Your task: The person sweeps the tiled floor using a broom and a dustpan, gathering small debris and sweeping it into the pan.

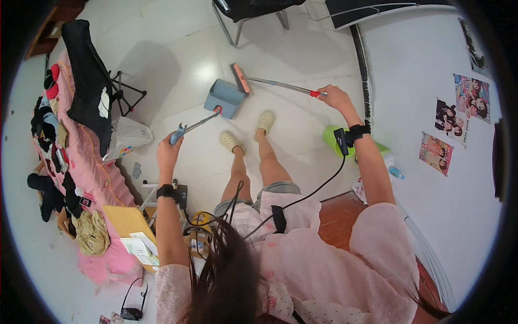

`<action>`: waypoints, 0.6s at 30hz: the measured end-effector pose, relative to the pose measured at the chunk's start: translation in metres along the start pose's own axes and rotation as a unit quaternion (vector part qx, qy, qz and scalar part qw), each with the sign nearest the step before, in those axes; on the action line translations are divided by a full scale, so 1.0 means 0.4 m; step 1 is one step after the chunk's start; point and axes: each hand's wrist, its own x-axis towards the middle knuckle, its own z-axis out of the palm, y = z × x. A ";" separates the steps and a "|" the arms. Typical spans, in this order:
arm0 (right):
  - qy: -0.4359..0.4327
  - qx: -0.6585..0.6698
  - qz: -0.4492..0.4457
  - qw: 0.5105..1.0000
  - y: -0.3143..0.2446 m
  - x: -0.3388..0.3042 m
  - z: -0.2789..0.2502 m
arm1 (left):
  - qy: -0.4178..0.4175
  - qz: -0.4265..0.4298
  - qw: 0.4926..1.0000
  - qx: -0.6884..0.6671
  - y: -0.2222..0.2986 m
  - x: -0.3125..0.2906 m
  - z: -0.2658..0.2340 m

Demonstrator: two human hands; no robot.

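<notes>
The left hand [168, 148] was closed around the blue grip of a long-handled grey-blue plastic dustpan [224, 98], which rested on the white tiled floor [178, 48] ahead of the feet. The right hand [334, 97] gripped the metal-handled broom [241, 79] (orange-backed head), its head touching the pan's rim.

At left we see a pink bed [91, 162] strewn with dark clothes [46, 121], a yellow folder [127, 221] beside it; a green bin [332, 137] stands by the white wall [421, 65], which bears posters [436, 153]; a chair [251, 11] above.
</notes>
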 end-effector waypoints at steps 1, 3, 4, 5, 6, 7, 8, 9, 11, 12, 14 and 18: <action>0.063 -0.011 -0.006 0.998 0.034 -0.008 -0.004 | -0.002 0.001 1.000 -0.004 0.007 0.009 0.005; 0.126 -0.026 -0.010 0.992 0.076 -0.021 -0.026 | -0.003 0.032 0.999 0.022 0.022 0.027 0.014; 0.112 -0.025 -0.001 0.993 0.081 -0.033 -0.058 | -0.003 0.029 0.999 0.020 0.028 0.032 0.011; 0.097 -0.024 0.008 0.995 0.079 -0.042 -0.086 | -0.014 0.032 0.999 0.039 0.033 0.037 0.007; 0.114 -0.029 0.010 0.993 0.077 -0.050 -0.103 | -0.027 0.039 0.997 0.057 0.042 0.046 0.007; 0.113 -0.032 0.010 0.993 0.072 -0.053 -0.119 | -0.028 0.037 0.997 0.055 0.051 0.050 0.007; 0.129 -0.060 0.012 0.990 0.063 -0.053 -0.133 | -0.027 0.049 0.996 0.072 0.061 0.052 0.007; 0.146 -0.086 0.014 0.986 0.052 -0.051 -0.136 | -0.026 0.061 0.994 0.090 0.066 0.055 0.004; 0.179 -0.123 0.003 0.976 0.029 -0.035 -0.126 | -0.033 0.064 0.993 0.097 0.069 0.066 0.001; 0.215 -0.160 -0.006 0.963 0.018 -0.026 -0.121 | -0.039 0.070 0.991 0.103 0.073 0.074 -0.001; 0.214 -0.183 -0.011 0.959 -0.008 0.011 -0.100 | -0.046 0.080 0.990 0.106 0.085 0.092 -0.006; 0.175 -0.209 0.007 0.962 -0.054 0.097 -0.049 | -0.074 0.077 0.987 0.124 0.168 0.123 -0.012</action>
